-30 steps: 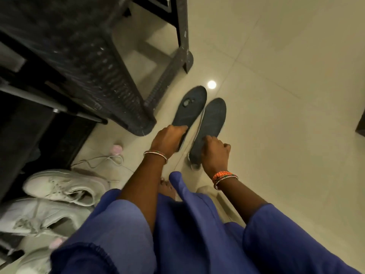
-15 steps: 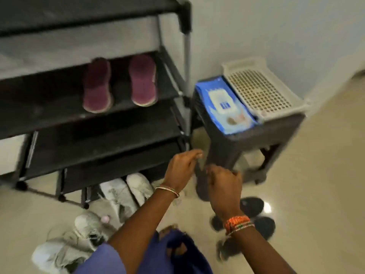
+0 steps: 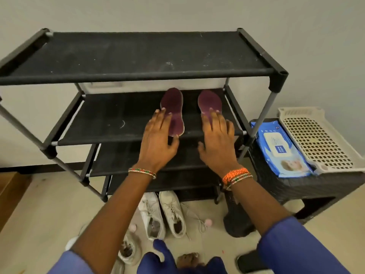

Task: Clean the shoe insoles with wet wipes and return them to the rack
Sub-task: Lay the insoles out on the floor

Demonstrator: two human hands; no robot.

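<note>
since both of your hands are already at the second shelf of the rack (image 3: 256, 69), think about how these two maroon insoles will behave before you lift them. your left hand (image 3: 158, 139) lies flat with fingers straight, fingertips on the left insole (image 3: 172, 107); your right hand (image 3: 216, 141) is the same, fingers extended over the heel end of the right insole (image 3: 209, 102). neither hand has closed round anything yet.

these look thin, light and floppy, so they will likely bend and droop if you pick one up by a single end. the black fabric shelf gives little to scrape against, so slide each insole toward the front edge and pinch it at the heel, thumb underneath, or take it at the narrow waist to keep it from folding. the surface looks slightly textured, not slippery.

the pack of wet wipes (image 3: 281, 149) sits on the dark stool (image 3: 296, 186) to your right, beside a perforated plastic tray (image 3: 316, 139), near enough to reach once an insole is in hand.
</note>
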